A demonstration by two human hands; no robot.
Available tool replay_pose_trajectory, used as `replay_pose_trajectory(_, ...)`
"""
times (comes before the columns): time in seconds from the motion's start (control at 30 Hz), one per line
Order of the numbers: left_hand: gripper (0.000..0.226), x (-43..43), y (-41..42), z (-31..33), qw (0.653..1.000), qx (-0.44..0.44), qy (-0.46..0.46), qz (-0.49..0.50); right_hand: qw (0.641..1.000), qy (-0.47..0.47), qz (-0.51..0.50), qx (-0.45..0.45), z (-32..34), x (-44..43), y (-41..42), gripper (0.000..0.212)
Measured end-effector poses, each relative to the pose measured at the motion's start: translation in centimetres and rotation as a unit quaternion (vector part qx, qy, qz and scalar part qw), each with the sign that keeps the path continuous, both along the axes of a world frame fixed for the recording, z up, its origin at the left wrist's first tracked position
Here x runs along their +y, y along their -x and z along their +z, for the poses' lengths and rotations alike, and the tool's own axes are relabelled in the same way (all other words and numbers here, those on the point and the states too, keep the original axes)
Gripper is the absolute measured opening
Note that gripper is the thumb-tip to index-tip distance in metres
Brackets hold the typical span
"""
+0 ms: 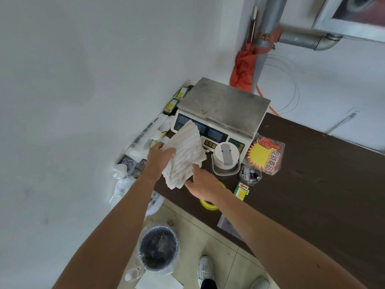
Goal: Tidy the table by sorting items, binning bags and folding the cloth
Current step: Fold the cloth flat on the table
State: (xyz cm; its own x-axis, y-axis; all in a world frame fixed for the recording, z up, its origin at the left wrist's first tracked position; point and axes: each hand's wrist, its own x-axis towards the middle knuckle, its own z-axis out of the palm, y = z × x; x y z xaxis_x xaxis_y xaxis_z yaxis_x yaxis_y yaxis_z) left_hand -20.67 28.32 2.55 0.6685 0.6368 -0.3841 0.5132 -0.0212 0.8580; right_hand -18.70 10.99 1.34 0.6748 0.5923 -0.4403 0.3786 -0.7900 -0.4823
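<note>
Cloth: the white ribbed cloth (183, 155) hangs lifted off the desk (312, 174), spread flat between the two grips and tilted, probably so that a fold can be lined up.
Left grip: the left grip (159, 157) is clamped on the cloth's upper left edge, thumb on top and fingers behind, and carries its weight.
Right grip: the right grip (202, 182) is apart, with straight fingers touching the cloth's lower right edge. It seems to steady the sheet or to feel for a corner, and no pinch shows.
Beyond the grips: a scale (223, 107) stands just past the cloth, which hides part of its display.
Right of the right grip: a white lidded container (226, 157), a small clear jar (250, 175), a bagged sale sign (264, 155) and a green and yellow card (241, 189) sit close together, apparently unsorted.
Under the right grip: a yellow tape roll (208, 204) is partly hidden by the wrist.
Left of the left grip: plastic bags (125, 178) are heaped at the desk's end against the wall, not yet binned.
Below the grips: a lined bin (159, 247) stands on the floor, handy for those bags.
Step in hand: likely folding the cloth. The right grip needs a firm hold on a corner first.
</note>
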Motion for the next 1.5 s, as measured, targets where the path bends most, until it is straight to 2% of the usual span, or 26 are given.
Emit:
replay_pose_trajectory(0.13,0.010,-1.0,-0.1,2.3,0.998,-0.066,-0.004,0.020,0.999,-0.053,-0.013,-0.005,1.4,0.3,0.1,0.064)
replay_pose_trajectory(0.23,0.026,-1.5,-0.4,3.9,0.994,-0.099,-0.018,0.048,0.994,-0.105,-0.032,-0.020,3.0,0.3,0.2,0.062)
replay_pose_trajectory(0.37,0.010,-2.7,-1.2,6.9,0.985,-0.151,-0.045,0.065,0.980,-0.180,-0.075,-0.029,5.9,0.0,-0.2,0.052)
replay_pose_trajectory(0.53,0.014,-5.0,-3.0,11.7,0.970,-0.231,-0.033,0.067,0.951,-0.262,-0.163,-0.023,10.7,-1.4,-1.7,0.056)
replay_pose_trajectory(0.63,0.013,-7.7,-4.4,14.3,0.964,-0.264,-0.016,0.035,0.920,-0.326,-0.218,0.010,13.1,-3.2,-3.0,0.054)
replay_pose_trajectory(0.73,0.011,-11.2,-5.7,16.1,0.958,-0.288,0.012,0.001,0.903,-0.338,-0.265,0.007,14.7,-6.0,-4.4,0.051)
replay_pose_trajectory(0.9,0.024,-17.2,-7.4,17.6,0.953,-0.287,0.096,-0.032,0.869,-0.368,-0.330,0.022,15.5,-12.3,-6.2,0.053)
replay_pose_trajectory(0.97,0.021,-19.7,-8.0,17.8,0.948,-0.279,0.146,-0.044,0.856,-0.368,-0.362,0.029,15.0,-14.8,-7.0,0.062)
replay_pose_trajectory(1.07,0.029,-23.3,-8.9,17.8,0.934,-0.258,0.229,-0.095,0.833,-0.375,-0.403,0.047,14.3,-18.6,-8.0,0.077)
replay_pose_trajectory(1.13,0.007,-25.8,-9.4,17.7,0.926,-0.243,0.264,-0.116,0.817,-0.379,-0.429,0.067,13.9,-21.5,-8.7,0.090)
replay_pose_trajectory(1.23,0.028,-29.8,-10.0,17.0,0.914,-0.216,0.314,-0.139,0.775,-0.405,-0.471,0.112,13.1,-26.2,-9.7,0.102)
replay_pose_trajectory(1.3,0.039,-32.1,-9.9,16.1,0.909,-0.187,0.333,-0.166,0.743,-0.433,-0.488,0.148,12.1,-29.4,-10.1,0.097)
replay_pose_trajectory(1.33,0.037,-33.2,-9.8,15.3,0.908,-0.171,0.341,-0.174,0.730,-0.443,-0.495,0.161,11.6,-31.0,-10.1,0.090)
replay_pose_trajectory(1.4,0.013,-35.2,-9.7,13.7,0.911,-0.152,0.339,-0.179,0.710,-0.448,-0.516,0.171,10.1,-34.1,-9.9,0.083)
replay_pose_trajectory(1.5,0.040,-37.9,-9.7,10.5,0.927,-0.110,0.308,-0.183,0.695,-0.432,-0.552,0.161,7.8,-38.5,-9.1,0.066)
